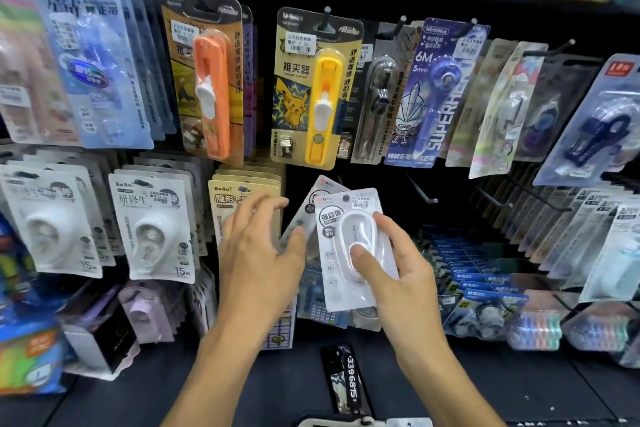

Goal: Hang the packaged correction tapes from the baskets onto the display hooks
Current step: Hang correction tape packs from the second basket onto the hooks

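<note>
A white correction tape pack [349,246] is held up in front of the display, low in the middle, just below the yellow clip pusher pack [313,87]. The right hand [398,270] grips it, thumb pressed on the clear blister and fingers curled behind the card. More white packs [313,204] sit tilted just behind it. The left hand [256,246] hovers beside it, fingers spread and relaxed, holding nothing. A bare hook [420,191] juts out to the right.
</note>
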`<state>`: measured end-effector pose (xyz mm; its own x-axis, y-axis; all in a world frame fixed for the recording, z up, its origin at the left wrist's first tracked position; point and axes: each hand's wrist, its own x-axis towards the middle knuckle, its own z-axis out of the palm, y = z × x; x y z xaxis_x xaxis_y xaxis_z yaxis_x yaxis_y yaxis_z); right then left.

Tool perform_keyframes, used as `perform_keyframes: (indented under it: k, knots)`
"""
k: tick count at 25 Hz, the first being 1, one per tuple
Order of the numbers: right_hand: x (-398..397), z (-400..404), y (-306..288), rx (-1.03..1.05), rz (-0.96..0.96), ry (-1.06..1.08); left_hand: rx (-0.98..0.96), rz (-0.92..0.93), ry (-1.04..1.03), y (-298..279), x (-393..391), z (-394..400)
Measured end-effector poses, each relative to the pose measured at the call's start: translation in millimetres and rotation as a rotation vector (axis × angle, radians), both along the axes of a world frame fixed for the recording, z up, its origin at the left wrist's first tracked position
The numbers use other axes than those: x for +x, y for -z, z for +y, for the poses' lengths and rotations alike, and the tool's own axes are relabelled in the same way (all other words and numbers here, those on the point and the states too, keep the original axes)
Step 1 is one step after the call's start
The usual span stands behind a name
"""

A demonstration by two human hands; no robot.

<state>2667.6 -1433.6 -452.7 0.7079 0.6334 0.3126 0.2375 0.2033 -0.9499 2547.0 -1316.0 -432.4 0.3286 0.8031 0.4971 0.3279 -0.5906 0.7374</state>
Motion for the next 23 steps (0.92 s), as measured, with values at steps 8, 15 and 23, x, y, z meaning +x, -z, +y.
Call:
perform_keyframes:
  k: [8, 15, 23]
  knots:
    - [10.8, -19.3, 46.9, -0.398, -0.2, -0.063, 0.031, 0.175, 0.013, 20.9, -3.4, -15.6]
    - [-49.4, -175.4, 240.6, -1.294, -0.425, -0.208, -0.243, 1.361, 0.888, 92.9, 5.1, -76.2]
    - [-66.5, -162.4, 248.0, -1.031, 0.2, 0.051, -0.194, 1.438, 0.872, 140.7, 0.0, -100.5]
